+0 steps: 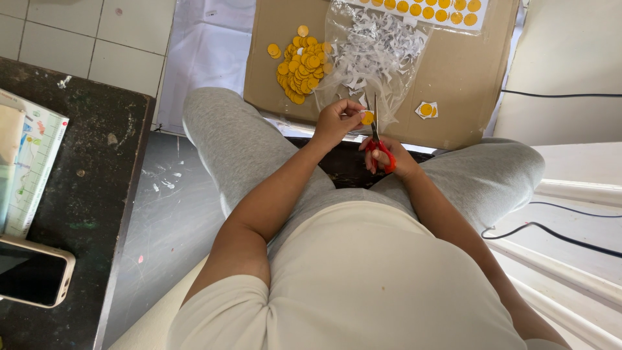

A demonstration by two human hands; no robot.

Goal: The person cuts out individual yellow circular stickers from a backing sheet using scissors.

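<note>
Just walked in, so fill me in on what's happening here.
A seated person is cutting with red-handled scissors in the right hand, blades pointing away from the body. The left hand pinches a small yellow paper disc right at the blades. Ahead lies a cardboard sheet holding a pile of cut yellow discs, a clear plastic bag of white paper scraps and an uncut sheet of yellow circles. A phone sits on the dark table at left.

Floor: pale square floor tiles
Table: dark speckled stone table on the left
Cables: thin black cables at right
Light: bright daylight
</note>
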